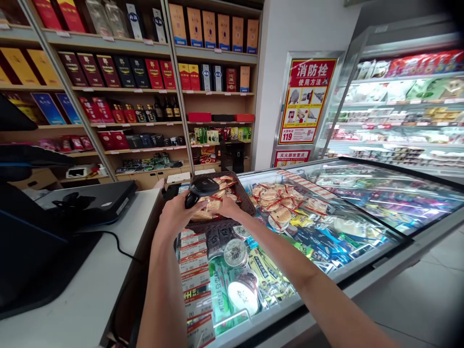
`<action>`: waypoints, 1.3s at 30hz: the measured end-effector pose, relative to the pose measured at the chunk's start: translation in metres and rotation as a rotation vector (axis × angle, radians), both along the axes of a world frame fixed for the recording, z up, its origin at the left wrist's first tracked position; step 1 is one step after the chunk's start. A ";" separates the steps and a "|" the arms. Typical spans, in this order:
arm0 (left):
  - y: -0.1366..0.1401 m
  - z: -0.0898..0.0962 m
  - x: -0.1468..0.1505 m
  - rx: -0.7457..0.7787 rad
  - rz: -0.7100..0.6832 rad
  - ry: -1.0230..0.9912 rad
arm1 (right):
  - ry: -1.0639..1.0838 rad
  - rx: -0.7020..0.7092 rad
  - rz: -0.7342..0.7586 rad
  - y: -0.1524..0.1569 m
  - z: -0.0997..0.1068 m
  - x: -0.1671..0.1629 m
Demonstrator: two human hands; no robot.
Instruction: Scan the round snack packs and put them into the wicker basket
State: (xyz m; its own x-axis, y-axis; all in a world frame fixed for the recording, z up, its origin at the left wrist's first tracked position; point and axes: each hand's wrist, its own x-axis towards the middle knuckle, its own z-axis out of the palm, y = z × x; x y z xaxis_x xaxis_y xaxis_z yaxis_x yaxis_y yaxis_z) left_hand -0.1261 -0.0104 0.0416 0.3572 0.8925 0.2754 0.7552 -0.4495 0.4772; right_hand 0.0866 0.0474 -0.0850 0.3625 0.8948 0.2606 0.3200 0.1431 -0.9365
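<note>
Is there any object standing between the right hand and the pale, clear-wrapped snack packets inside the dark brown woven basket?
Nothing visible: the right hand is at the packets. The black handheld scanner in the left hand hides part of the basket farther left.

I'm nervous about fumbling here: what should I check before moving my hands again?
1. Left hand gripping the black scanner: ok.
2. Right hand at a packet inside the brown basket: ok.
3. Firm hold on that packet: cannot tell; the contact is partly hidden.
4. Barcode turned toward the scanner: cannot tell; too small to make out.
5. Every packet inside the basket: not ok; a loose pile lies beside it on the freezer.
</note>
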 end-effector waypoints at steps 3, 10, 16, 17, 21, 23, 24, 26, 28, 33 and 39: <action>-0.004 0.002 0.002 -0.007 -0.007 -0.005 | -0.086 -0.069 -0.030 -0.008 0.000 0.006; -0.011 0.006 0.008 -0.033 -0.008 -0.013 | 0.364 0.012 -0.092 -0.054 0.016 0.030; -0.013 0.003 0.023 -0.016 -0.119 0.025 | 0.669 0.161 -0.037 -0.090 0.017 0.042; -0.014 0.002 0.026 -0.009 -0.145 0.030 | 0.678 0.183 -0.031 -0.095 0.015 0.043; -0.023 0.001 0.040 0.004 -0.214 0.058 | 0.662 0.249 -0.045 -0.108 0.011 0.041; -0.027 0.001 0.046 0.018 -0.236 0.084 | 0.631 0.223 -0.072 -0.110 0.010 0.042; -0.029 0.002 0.048 0.026 -0.239 0.102 | 0.613 0.205 -0.084 -0.110 0.010 0.042; -0.032 0.002 0.051 0.034 -0.225 0.139 | 0.582 0.178 -0.086 -0.109 0.009 0.044; -0.032 0.002 0.051 0.036 -0.199 0.158 | 0.570 0.180 -0.071 -0.108 0.007 0.045; -0.028 0.002 0.047 0.018 -0.166 0.145 | 0.575 0.232 -0.056 -0.106 0.004 0.046; -0.024 0.003 0.041 -0.001 -0.146 0.131 | 0.609 0.284 -0.061 -0.108 0.005 0.046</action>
